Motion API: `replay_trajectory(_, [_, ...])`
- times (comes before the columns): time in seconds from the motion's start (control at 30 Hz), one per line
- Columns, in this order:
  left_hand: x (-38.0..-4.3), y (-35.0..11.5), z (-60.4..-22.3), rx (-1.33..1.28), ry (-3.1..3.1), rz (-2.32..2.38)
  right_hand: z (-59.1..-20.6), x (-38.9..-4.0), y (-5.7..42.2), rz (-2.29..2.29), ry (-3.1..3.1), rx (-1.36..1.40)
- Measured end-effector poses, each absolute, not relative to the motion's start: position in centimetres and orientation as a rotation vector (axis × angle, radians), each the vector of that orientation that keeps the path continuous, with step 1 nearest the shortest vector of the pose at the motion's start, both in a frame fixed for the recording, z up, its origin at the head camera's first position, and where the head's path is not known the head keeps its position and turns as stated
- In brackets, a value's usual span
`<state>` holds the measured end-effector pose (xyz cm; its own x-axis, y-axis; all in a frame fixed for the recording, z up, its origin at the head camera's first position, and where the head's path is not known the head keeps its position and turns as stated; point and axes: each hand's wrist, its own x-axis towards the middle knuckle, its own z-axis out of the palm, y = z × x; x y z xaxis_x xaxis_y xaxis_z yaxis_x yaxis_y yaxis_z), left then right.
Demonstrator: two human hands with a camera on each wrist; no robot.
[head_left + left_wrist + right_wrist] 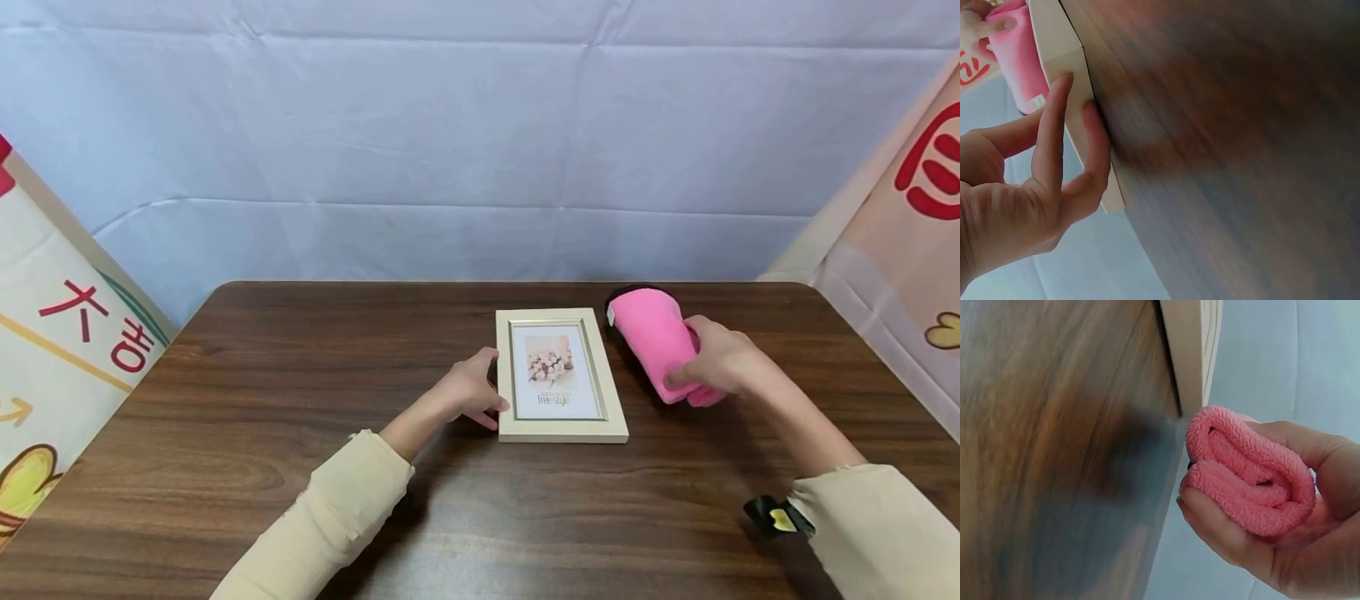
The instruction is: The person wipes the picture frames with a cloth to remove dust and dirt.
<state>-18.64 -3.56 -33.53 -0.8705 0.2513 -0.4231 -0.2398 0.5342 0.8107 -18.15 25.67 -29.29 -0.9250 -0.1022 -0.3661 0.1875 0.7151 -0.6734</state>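
Note:
A cream picture frame (562, 432) lies face up on the table, with a flower print under its pane. My left hand (474, 390) is at its left side, fingertips touching the edge; the left wrist view shows the fingers (1054, 134) against the frame's side (1066, 69). To the right of the frame is a rolled pink towel (651, 337), a small white tag at its far end. My right hand (716, 354) grips its near end. In the right wrist view the towel's coiled end (1247, 475) sits between thumb and fingers.
A dark wood-grain table (315, 367) carries both things. Behind it hangs a pale blue-white cloth (420, 150). Printed cloths with red characters hang at the left (82, 333) and right (892, 242). A black strap with a yellow mark (780, 518) is by the right sleeve.

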Motion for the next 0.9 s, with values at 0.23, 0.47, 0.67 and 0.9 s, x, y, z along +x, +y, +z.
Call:
replay_trajectory(0.23, [-18.8, -3.3, -33.6, -0.028, 2.275, 1.306, -29.2, -17.2, 23.3, -1.045, 2.544, 0.027])
replay_trajectory(0.47, [-18.9, -3.2, -33.6, -0.041, 2.272, 1.321, -29.9, -17.1, 21.4, -0.995, 2.547, 0.006])
replay_trajectory(0.67, [-18.9, -3.3, -33.6, -0.038, 2.275, 1.306, -30.1, -17.3, 21.0, -0.949, 2.566, 0.002])
replay_trajectory(0.9, [-18.9, -3.3, -33.5, -0.044, 2.262, 1.318, -30.1, -17.9, 21.1, -0.929, 2.577, -0.006])
